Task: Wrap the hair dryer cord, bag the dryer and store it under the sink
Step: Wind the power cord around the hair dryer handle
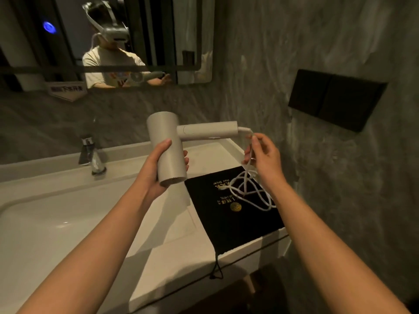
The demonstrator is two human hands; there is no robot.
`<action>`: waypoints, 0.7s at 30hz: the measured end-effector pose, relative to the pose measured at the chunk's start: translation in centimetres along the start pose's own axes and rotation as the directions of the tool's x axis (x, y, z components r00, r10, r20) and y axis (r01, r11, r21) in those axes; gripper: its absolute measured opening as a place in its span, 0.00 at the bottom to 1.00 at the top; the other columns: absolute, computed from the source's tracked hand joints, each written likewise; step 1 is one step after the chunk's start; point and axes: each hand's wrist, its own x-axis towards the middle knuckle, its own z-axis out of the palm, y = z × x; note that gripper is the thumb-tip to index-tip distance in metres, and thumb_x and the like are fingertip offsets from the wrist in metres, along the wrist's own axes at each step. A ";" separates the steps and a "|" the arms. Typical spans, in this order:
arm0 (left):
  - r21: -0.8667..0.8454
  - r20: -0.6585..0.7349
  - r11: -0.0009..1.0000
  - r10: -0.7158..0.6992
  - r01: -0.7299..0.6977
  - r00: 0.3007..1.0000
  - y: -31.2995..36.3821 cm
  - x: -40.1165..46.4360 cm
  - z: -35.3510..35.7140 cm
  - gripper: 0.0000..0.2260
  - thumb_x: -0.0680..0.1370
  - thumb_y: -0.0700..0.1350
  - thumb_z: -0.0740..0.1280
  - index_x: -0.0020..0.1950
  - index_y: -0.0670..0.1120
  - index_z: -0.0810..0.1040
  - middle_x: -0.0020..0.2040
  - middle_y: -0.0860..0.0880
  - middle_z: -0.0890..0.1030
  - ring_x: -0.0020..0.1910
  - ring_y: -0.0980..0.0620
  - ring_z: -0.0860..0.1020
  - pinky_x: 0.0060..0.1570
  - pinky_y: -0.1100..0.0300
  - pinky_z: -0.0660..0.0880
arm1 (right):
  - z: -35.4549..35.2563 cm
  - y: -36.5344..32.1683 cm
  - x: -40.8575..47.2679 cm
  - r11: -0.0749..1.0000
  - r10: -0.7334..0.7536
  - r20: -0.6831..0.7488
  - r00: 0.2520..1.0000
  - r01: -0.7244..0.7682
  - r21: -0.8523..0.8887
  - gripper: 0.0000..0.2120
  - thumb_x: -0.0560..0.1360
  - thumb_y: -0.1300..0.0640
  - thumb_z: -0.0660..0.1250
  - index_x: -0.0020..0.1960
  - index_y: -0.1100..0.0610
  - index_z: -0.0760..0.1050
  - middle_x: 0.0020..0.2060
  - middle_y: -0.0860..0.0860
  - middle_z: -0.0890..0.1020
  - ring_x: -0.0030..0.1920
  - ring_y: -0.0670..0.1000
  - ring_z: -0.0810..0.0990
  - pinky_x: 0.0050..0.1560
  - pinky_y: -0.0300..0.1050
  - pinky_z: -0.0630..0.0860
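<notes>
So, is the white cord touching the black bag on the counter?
Touching. The head view shows loose loops of the cord lying on the black bag, while the right hand pinches its upper part.

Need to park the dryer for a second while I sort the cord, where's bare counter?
Bare counter lies between the basin and the black bag, running to the front edge. A smaller strip sits behind the bag toward the wall. The bag itself is crowded: the loose cord lies tangled on it. Left hand holds the dryer; right hand pinches the cord.
</notes>
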 end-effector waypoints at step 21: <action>0.082 -0.358 0.886 0.453 -0.456 0.816 4.1 -0.1 5.4 0.25 0.71 0.51 0.73 0.63 0.45 0.68 0.50 0.44 0.80 0.47 0.47 0.81 0.49 0.48 0.80 | 1.7 1.5 2.1 0.907 -0.212 0.220 0.952 0.275 -0.318 0.10 0.80 0.54 0.59 0.57 0.48 0.77 0.36 0.45 0.78 0.38 0.43 0.75 0.43 0.46 0.74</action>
